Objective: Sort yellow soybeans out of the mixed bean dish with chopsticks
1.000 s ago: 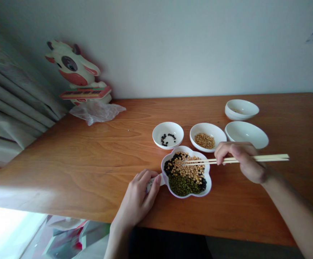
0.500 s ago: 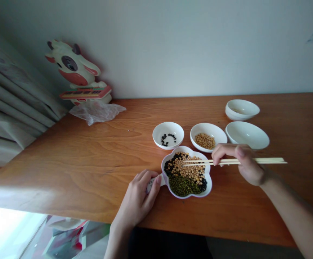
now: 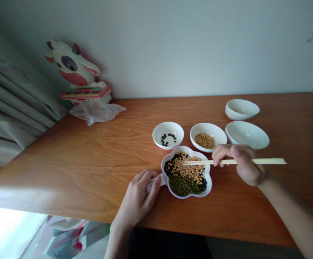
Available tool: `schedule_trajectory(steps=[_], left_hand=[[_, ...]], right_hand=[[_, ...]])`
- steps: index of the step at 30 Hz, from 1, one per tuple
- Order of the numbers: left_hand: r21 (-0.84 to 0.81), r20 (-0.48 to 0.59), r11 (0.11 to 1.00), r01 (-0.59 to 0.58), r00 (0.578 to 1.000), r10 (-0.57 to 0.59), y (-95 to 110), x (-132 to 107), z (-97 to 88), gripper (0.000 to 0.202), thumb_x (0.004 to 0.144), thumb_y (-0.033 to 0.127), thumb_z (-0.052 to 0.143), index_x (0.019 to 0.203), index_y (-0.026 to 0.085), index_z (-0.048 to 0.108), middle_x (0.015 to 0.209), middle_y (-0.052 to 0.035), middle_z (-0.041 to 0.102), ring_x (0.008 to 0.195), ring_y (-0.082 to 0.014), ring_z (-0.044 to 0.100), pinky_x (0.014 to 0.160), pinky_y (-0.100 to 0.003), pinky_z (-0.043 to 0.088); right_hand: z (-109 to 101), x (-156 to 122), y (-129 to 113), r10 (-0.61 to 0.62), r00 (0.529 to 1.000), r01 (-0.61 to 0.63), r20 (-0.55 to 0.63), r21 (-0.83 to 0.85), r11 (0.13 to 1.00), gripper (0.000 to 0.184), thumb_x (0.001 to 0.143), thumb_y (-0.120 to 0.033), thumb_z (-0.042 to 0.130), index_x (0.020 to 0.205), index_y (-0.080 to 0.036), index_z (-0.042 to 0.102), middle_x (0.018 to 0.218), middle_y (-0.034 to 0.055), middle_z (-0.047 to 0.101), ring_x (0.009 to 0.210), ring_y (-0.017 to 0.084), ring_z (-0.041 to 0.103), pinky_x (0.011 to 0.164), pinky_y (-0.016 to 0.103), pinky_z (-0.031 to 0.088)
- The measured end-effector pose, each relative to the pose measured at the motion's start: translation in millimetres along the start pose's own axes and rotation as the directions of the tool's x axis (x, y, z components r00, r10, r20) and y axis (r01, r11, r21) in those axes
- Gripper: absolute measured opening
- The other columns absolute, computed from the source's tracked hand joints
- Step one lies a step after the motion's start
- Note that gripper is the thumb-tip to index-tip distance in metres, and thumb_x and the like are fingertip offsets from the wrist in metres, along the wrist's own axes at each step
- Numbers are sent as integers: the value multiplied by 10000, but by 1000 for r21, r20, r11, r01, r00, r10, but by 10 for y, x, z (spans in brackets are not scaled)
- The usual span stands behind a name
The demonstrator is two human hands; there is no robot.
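A wooden table (image 3: 72, 169) with a warm orange grain runs ahead of both hands and meets a pale wall (image 3: 172, 46). Far beyond the left hand (image 3: 136, 196), grey curtains (image 3: 10, 97) hang at the table's side, and a cow-shaped figure (image 3: 72, 68) stands behind a crumpled plastic bag (image 3: 97, 113).

Between the hands sits a white flower-shaped dish (image 3: 211, 183) holding soybeans (image 3: 187, 171), black beans (image 3: 169, 165) and mung beans (image 3: 182, 186). The left hand curls around a printed tab (image 3: 152, 183) at the dish's edge; the fingers hide most of it, and its print is hard to make out. The right hand (image 3: 238, 163) grips wooden chopsticks (image 3: 264, 162), their tips over the soybeans.

Past the dish lie a white bowl of black beans (image 3: 168, 127) and a white bowl of soybeans (image 3: 207, 128). Nearer the right hand are a white bowl (image 3: 246, 135) and a stacked pair of bowls (image 3: 242, 108).
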State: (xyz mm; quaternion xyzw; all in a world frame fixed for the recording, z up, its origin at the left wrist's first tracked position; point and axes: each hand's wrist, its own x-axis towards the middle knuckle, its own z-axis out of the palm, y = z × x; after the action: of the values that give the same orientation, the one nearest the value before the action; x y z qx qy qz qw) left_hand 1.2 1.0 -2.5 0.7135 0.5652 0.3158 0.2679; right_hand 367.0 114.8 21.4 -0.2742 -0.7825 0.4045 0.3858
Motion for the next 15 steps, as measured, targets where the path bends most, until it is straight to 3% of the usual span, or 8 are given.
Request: schedule_trajectory(steps=[7,15], left_hand=[[3,-1,1000,-4,1000,4,-9,7,-7,321,1236,436,519,1087,257,741,1001,-45,793,922,-239,762,868,-342,550],[6,3,1000,1,1000,-1,-13,5,-4,326,1239,442,517,1087,253,735,1011,-48,795,939,-241,761,906,-353,552]], right_hand=[[-23,9,3,17,999,-17,42,10,1000,808,1168,-736,188,968,-278,824,883,65,749,790,228,663,720,393,495],[-10,6,-13,40,998,-40,44,9,999,794,1163,-743,233,948,-264,829,867,68,747,763,229,667,722,402,502]])
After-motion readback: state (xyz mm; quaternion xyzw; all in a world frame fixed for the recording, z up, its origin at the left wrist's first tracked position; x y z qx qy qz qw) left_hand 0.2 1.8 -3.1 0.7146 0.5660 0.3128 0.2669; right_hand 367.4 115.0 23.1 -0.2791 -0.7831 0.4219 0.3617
